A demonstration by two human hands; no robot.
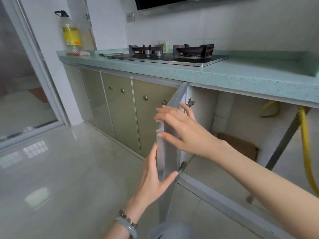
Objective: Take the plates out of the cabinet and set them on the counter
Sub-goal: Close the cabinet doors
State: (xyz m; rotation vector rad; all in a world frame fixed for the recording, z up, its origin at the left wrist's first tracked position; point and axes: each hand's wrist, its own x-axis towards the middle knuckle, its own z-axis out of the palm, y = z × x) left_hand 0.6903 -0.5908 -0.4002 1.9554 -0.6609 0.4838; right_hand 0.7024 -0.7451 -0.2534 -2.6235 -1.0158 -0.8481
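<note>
The right hand (183,130) lay spread flat on the frosted, metal-framed cabinet door (170,152). The left hand (155,176) straddled its edge, fingers straight. Brown cardboard (240,145) lay inside. Seemingly a pale plate (111,53) sat on the speckled green counter (241,73).

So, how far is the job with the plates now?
Done, it seems: a plate lies on the counter left of the stove. In hand: the left hand and right hand both touch the edge of the open cabinet door. Left: hard to say; no plates show inside the open cabinet.
</note>
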